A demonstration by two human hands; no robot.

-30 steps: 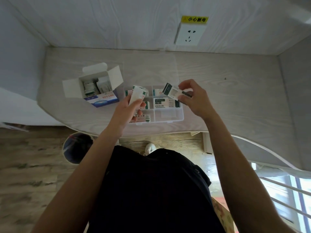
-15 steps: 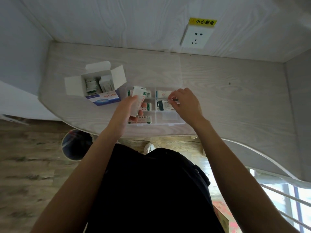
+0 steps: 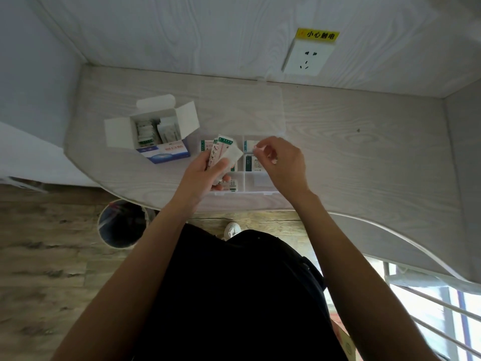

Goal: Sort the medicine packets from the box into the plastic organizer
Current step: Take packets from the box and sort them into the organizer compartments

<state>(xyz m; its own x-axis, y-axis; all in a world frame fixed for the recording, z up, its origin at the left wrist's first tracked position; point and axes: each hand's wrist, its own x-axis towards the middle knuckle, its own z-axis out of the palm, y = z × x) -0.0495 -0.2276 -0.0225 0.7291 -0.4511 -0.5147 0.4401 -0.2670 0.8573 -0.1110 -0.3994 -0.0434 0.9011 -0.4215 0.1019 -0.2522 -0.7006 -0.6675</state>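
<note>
Bin [image 3: 122,225] stands on the floor under the table's [image 3: 364,162] curved near edge. Left hand [image 3: 203,175] holds a fan of medicine packets [image 3: 223,152] over the plastic organizer [image 3: 257,182], fingers curled round them. Right hand [image 3: 281,162], which held a packet aloft a second ago, now hovers over the organizer's right compartments, fingers loosely curled and apparently holding nothing; a packet lies beneath. Box [image 3: 156,131] sits open, left of the organizer, more packets inside. Bare tabletop stretches right toward the wall.
</note>
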